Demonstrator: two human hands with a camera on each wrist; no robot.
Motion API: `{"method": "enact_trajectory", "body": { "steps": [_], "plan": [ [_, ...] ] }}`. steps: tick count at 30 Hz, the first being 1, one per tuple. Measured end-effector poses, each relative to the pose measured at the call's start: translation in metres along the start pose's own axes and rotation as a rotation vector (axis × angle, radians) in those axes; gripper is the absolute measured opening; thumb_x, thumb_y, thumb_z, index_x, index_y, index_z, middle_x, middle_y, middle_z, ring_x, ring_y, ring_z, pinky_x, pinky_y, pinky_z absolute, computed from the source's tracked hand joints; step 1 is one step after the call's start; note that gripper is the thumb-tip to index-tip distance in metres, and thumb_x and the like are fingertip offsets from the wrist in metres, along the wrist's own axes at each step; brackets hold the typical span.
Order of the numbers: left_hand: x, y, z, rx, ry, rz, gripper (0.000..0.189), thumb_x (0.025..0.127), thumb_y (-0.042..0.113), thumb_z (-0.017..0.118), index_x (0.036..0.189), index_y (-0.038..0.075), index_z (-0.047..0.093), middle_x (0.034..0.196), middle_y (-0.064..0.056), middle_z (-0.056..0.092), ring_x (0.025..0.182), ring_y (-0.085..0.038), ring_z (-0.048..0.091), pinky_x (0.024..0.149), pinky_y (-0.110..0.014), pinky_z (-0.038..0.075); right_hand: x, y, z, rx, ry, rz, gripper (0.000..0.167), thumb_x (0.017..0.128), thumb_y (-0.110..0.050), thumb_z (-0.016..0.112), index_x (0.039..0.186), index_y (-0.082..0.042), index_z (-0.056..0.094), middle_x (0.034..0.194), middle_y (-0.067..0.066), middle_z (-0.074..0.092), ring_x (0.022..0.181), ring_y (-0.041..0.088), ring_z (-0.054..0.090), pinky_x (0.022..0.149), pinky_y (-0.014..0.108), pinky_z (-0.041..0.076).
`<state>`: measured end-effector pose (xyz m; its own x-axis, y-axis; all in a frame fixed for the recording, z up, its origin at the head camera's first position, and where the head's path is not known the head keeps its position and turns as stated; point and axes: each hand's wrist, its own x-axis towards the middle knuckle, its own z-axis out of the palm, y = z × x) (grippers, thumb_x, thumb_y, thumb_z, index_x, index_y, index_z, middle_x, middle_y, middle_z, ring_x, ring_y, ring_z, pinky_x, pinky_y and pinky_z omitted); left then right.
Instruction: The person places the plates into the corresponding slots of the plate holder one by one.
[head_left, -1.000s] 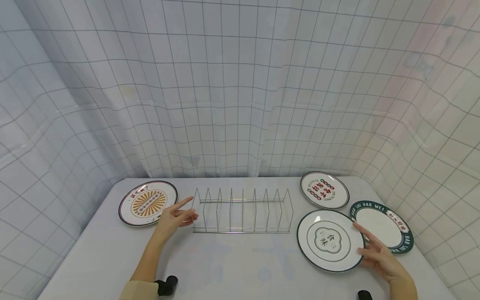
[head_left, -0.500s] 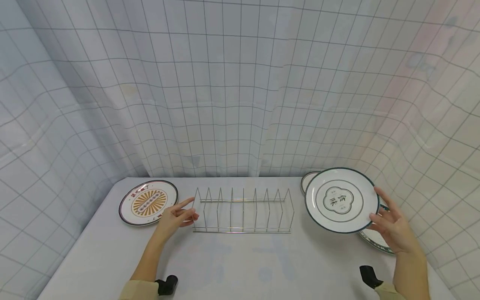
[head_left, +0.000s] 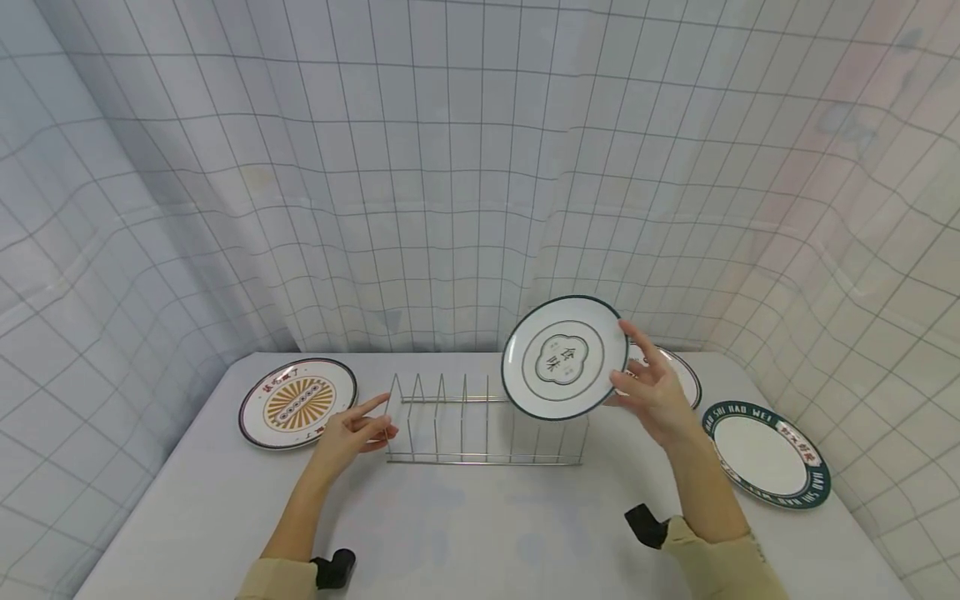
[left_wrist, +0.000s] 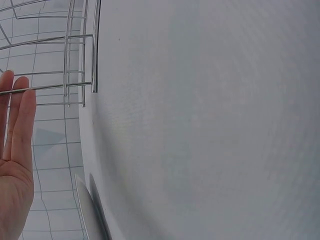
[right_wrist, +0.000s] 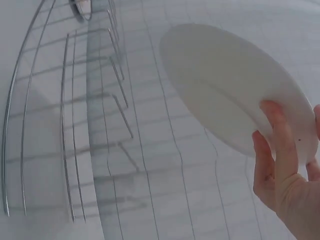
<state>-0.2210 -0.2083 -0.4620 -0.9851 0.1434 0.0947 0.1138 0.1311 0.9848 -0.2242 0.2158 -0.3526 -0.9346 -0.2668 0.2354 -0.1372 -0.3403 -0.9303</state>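
Note:
In the head view my right hand pinches the right edge of a white plate with a dark green rim and a central emblem. The plate is tilted and hangs in the air above the right half of a wire dish rack. Its plain white underside shows in the right wrist view, with fingers spread against it. My left hand holds the left end of the rack. In the left wrist view the rack's end wire crosses the left hand's fingertips. The thumb is out of that view.
A plate with a gold sunburst lies left of the rack. Partly behind my right hand lies a red-patterned plate. A green-rimmed plate lies at the far right of the white table. Checked curtains surround the table.
My right hand has lifted the emblem plate off the table and carried it left, tilting it up over the rack. The left hand has stayed at the rack's left end.

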Motion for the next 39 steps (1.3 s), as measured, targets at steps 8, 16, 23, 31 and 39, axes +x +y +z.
{"method": "enact_trajectory", "body": {
  "steps": [8,16,23,31,39],
  "plan": [
    [0.001,-0.001,-0.001,-0.005,0.011,-0.016,0.054,0.089,0.019,0.061,0.136,-0.001,0.041,0.083,-0.009,0.070,0.078,-0.011,0.067,0.072,-0.031,0.056,0.029,0.026,0.064,-0.043,-0.083,0.055,0.073,0.083,0.005,0.060,0.144,-0.018,0.027,0.114,0.018,0.043,0.089,0.020,0.058,0.071,0.040,0.056],
    [0.000,-0.001,0.000,-0.002,0.018,-0.004,0.054,0.089,0.018,0.061,0.135,-0.002,0.041,0.083,-0.008,0.070,0.079,-0.011,0.067,0.072,-0.031,0.056,0.041,0.048,0.106,-0.083,-0.078,0.105,0.072,0.081,-0.001,0.066,0.141,-0.023,0.034,0.113,0.021,0.046,0.089,0.021,0.060,0.075,0.046,0.054],
    [0.001,0.000,0.000,0.000,0.006,0.012,0.052,0.089,0.016,0.060,0.134,-0.004,0.042,0.085,-0.014,0.070,0.078,-0.013,0.067,0.071,-0.030,0.056,0.047,0.058,0.137,-0.251,-0.053,0.053,0.071,0.080,0.000,0.067,0.140,-0.022,0.036,0.118,0.029,0.045,0.090,0.021,0.059,0.071,0.041,0.056],
    [0.000,0.000,0.001,0.008,0.003,0.001,0.052,0.089,0.017,0.060,0.134,-0.003,0.042,0.084,-0.010,0.070,0.078,-0.011,0.067,0.072,-0.030,0.056,0.043,0.062,0.164,-0.349,-0.037,0.030,0.070,0.078,0.002,0.068,0.139,-0.015,0.038,0.117,0.028,0.044,0.093,0.030,0.055,0.069,0.039,0.057],
    [0.001,0.000,0.000,0.022,0.001,-0.004,0.053,0.089,0.018,0.060,0.135,0.000,0.042,0.086,-0.015,0.069,0.079,-0.012,0.067,0.073,-0.032,0.056,0.030,0.066,0.184,-0.497,0.004,-0.046,0.063,0.077,-0.001,0.070,0.134,-0.009,0.044,0.116,0.021,0.044,0.097,0.034,0.051,0.069,0.029,0.054]
  ]
}}
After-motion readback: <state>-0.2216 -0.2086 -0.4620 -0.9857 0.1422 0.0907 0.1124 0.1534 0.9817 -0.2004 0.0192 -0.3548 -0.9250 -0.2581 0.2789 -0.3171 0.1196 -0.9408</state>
